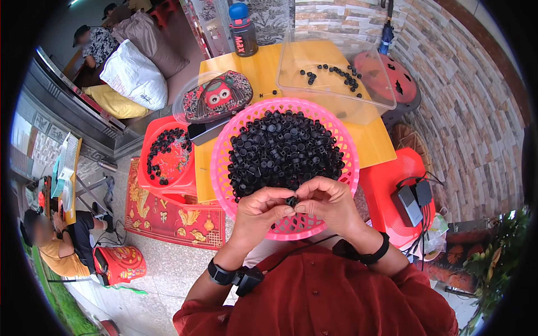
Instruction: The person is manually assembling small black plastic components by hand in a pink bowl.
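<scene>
Currently, a black cap [291,201] is held above the near side of a pink basket [352,168], between the fingertips of both hands. By the left hand [258,213] a narrow grip is formed: thumb and forefinger are drawn close together, with the cap caught between them. By the right hand [335,208] a similar small pinch is made from the other side, its fingertips at the cap's edge; whether the cap is also clasped by it cannot be told. A dark band is worn on each wrist.

The basket is heaped with loose black caps [283,148], lying at mixed angles, and its far part is set over a yellow counter [372,147]. Toward the right of the counter, a clear bin [288,75] is placed, in which a scatter of similar pieces [352,84] is contained. To the left, an owl pouch [218,98] is seen, with a blue-topped bottle [244,36] standing beyond it.

Left of the basket, more caps are held in a red tub [186,175], along with thin pale pieces. On the right, cabled adapters [410,206] are rested on a red stool [378,182]. Farther left, a co-worker [53,255] is seated near a red bucket [122,265].
</scene>
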`<state>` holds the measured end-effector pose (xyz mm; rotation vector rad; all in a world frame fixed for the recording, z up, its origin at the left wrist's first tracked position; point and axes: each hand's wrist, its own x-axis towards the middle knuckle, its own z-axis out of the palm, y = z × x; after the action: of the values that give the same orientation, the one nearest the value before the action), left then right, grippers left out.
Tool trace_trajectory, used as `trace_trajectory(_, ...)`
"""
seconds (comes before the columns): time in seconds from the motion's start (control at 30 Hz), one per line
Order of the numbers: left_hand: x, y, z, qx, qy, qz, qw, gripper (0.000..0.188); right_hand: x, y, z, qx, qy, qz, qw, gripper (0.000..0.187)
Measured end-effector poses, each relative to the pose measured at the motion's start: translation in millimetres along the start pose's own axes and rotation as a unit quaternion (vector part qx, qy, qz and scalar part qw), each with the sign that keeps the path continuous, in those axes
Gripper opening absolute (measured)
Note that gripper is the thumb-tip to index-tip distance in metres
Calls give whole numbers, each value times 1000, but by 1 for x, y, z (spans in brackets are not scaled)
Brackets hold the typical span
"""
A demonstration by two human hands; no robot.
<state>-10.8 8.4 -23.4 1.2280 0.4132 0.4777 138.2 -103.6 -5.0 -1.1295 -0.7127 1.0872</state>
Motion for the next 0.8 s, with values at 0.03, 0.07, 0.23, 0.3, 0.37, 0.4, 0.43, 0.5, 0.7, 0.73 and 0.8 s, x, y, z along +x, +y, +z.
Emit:
trace_trajectory(0.03, 0, 0, 0, 36, 9, 20, 999, 27, 1, 1, -1, -1, -1, 0, 1000, 17)
trace_trajectory(0.07, 0, 0, 0, 72, 17, 40, 996, 26, 3, 2, -2, 10, -8, 8, 1000, 19)
trace_trajectory(0.23, -1, 4, 5, 97, 36, 50, 993, 21, 6, 3, -8, 47, -36, 42, 997, 21)
trace_trajectory(0.3, -1, 4, 6, 118, 41, 56, 991, 20, 7, 1, -10, 50, -42, 94, 993, 21)
trace_trajectory(0.37, -1, 5, 7, 143, 51, 77, 985, 22, 8, 2, -11, 71, -50, 102, 991, 22)
trace_trajectory(0.4, 0, 4, 7, 143, 52, 78, 985, 22, 8, 2, -11, 93, -56, 110, 988, 23)
trace_trajectory(0.43, 2, 3, 6, 192, 49, 152, 968, 25, 9, 0, -10, 93, -57, 110, 988, 23)
trace_trajectory(0.5, 2, 5, 7, 239, 45, 226, 943, 27, 8, -3, -9, 131, -55, 142, 980, 24)
trace_trajectory(0.7, 0, 12, 10, 308, 46, 244, 918, 32, 9, 5, -11, 176, -65, 136, 973, 20)
trace_trajectory(0.73, 1, 15, 12, 306, 43, 232, 922, 34, 10, 5, -11, 176, -65, 137, 973, 20)
trace_trajectory(0.8, 4, 16, 11, 303, 41, 220, 926, 36, 13, 4, -10, 139, -60, 117, 982, 19)
